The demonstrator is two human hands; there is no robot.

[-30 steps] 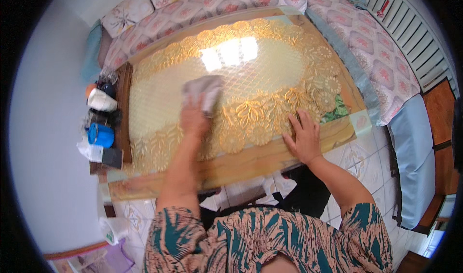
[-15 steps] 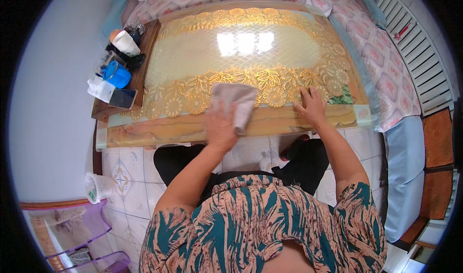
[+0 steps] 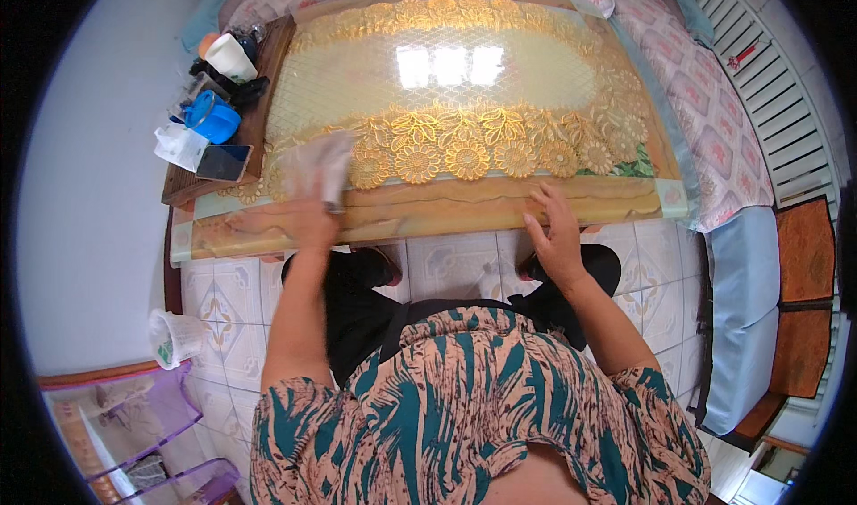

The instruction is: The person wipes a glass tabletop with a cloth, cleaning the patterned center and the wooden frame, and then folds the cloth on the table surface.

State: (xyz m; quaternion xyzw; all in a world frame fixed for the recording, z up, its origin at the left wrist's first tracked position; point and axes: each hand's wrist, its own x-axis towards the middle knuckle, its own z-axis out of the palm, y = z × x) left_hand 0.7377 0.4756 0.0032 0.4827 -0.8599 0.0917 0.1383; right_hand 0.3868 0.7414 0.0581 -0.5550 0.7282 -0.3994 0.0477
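Note:
My left hand (image 3: pixel 312 218) is on a pale greyish-pink cloth (image 3: pixel 334 161) at the left front of the table (image 3: pixel 446 203). Hand and cloth are both smeared by motion, with the palm over the cloth's near part. A gold floral lace-patterned cover (image 3: pixel 468 157) lies on the tabletop under a shiny, clear layer. By the front edge, right of the middle, my right hand (image 3: pixel 557 237) has its fingers apart and holds nothing. Its fingertips are over the table's front border; whether they touch it I cannot tell.
Along the table's left end, a wooden box-like stand (image 3: pixel 268 81) carries a white cup (image 3: pixel 230 58), a blue container (image 3: pixel 212 117), white tissue (image 3: pixel 180 145) and a phone (image 3: pixel 223 161). A white basket (image 3: pixel 175 337) stands on the tiled floor. A patterned sofa cover (image 3: pixel 725 153) lies at the right.
My left hand has swept the cloth leftward across the tabletop, toward the wooden stand. My right hand has drawn back from the lace pattern to the front edge. The view has shifted slightly.

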